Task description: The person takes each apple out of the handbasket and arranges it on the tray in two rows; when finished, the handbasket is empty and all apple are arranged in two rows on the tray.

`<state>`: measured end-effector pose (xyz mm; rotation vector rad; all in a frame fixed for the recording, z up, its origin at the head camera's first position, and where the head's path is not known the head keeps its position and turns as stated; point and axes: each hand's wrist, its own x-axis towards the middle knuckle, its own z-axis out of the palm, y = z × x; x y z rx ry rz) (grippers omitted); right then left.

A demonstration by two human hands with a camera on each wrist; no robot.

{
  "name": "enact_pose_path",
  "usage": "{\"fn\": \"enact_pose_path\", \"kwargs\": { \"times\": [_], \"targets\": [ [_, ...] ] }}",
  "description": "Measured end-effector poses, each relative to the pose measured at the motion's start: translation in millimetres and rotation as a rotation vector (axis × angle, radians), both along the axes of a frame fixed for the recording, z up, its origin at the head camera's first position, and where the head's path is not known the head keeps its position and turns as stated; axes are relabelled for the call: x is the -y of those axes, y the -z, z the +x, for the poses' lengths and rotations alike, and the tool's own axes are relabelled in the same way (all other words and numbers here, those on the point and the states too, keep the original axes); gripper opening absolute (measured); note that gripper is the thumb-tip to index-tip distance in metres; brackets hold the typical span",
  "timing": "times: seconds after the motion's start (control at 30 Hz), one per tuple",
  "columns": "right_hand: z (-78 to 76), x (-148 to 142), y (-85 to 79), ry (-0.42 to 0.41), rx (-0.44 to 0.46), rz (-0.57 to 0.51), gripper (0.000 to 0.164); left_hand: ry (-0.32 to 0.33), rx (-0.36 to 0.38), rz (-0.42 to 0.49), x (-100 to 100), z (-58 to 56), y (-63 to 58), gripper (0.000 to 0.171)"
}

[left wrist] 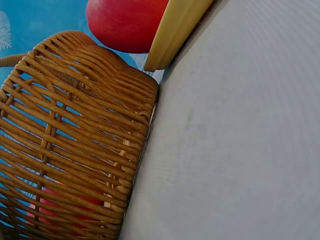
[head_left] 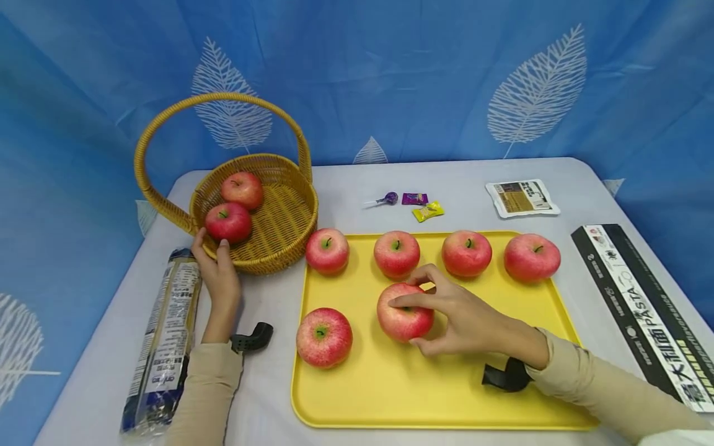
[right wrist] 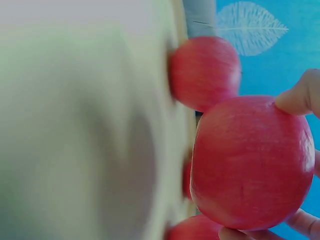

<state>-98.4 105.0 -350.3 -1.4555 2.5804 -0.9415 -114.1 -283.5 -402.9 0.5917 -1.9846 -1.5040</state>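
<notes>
In the head view my right hand (head_left: 463, 313) grips a red apple (head_left: 403, 322) over the yellow tray (head_left: 446, 396), fingers and thumb spread round its top and side. That apple (right wrist: 252, 165) fills much of the right wrist view, with fingertips on its edges. My left hand (head_left: 220, 269) holds the near-left rim of a wicker basket (head_left: 279, 263), next to the apple (head_left: 229, 223) inside. A second apple (head_left: 242, 189) lies behind that one. The left wrist view shows the basket's woven side (left wrist: 75, 125) close up, without the hand.
On the tray stand an apple (head_left: 324, 338) at left and a back row of several apples (head_left: 396, 254). A lollipop (head_left: 390, 198), wrapped candies (head_left: 427, 211) and a white pouch (head_left: 523, 198) lie behind. Long packages flank the tray: a pasta box (head_left: 641, 310) right, a plastic-wrapped pack (head_left: 167, 334) left.
</notes>
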Motion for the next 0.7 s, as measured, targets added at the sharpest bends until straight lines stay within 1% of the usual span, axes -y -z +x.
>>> {"fn": "enact_pose_path", "kwargs": {
  "times": [0.1,0.2,0.3,0.4,0.5,0.57,0.63,0.7],
  "targets": [
    [7.1,-3.4,11.7,-0.007,-0.013,-0.013,0.063,-0.006,-0.003,-0.003,1.1,0.1,-0.5,0.046],
    [11.8,-4.6,19.3,-0.028,-0.029,0.002,0.063,-0.002,0.004,-0.004,0.7,0.2,-0.2,0.047],
    [14.4,-5.2,22.6,-0.054,-0.040,0.032,0.065,-0.005,0.008,-0.014,0.0,0.7,0.3,0.047],
    [14.7,-5.4,21.7,-0.067,-0.048,0.061,0.064,-0.008,-0.001,-0.017,0.1,1.0,0.7,0.046],
    [12.4,-6.2,15.6,-0.049,-0.024,0.089,0.066,-0.002,-0.005,-0.018,0.4,0.9,1.2,0.046],
    [6.8,-5.9,6.6,-0.019,0.004,0.091,0.067,0.007,-0.009,-0.015,0.5,0.7,1.6,0.047],
    [-2.2,-3.3,-5.7,0.026,0.039,0.056,0.068,0.013,-0.009,-0.015,0.3,0.8,1.5,0.047],
    [-13.7,3.2,-20.2,0.073,0.066,-0.009,0.062,0.016,-0.010,-0.017,0.2,0.8,1.0,0.047]
  ]
}}
